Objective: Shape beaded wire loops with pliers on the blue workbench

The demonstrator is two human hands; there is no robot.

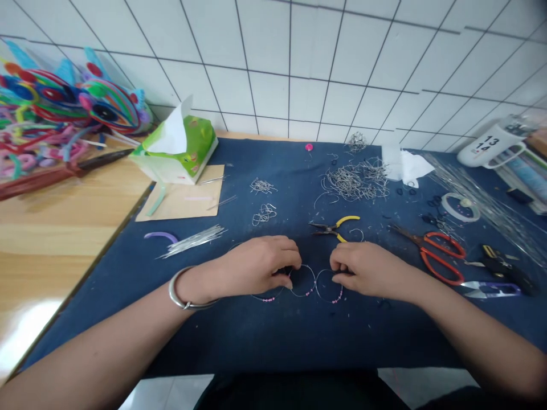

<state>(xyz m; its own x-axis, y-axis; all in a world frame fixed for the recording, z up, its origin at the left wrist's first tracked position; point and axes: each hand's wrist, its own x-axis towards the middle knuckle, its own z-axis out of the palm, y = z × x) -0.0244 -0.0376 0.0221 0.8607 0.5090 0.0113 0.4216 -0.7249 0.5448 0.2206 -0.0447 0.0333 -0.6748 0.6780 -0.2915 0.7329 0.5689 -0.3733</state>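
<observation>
Above the blue tabletop [265,344], both forearms [106,347] slant inward from its near corners. The left hand [267,263] and the right hand [363,269] face each other, fingers curled, pinching thin wire rings [315,283] toward the near edge's middle; tiny pink beads [337,299] sit along the rings.

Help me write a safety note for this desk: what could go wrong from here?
The thin rings by the left fingers and right fingers could bend if squeezed hard. The right fingers are close to the pliers and might knock them. The snips lie beside the right forearm, pointing toward it, so sliding that arm outward could risk a nick.
</observation>
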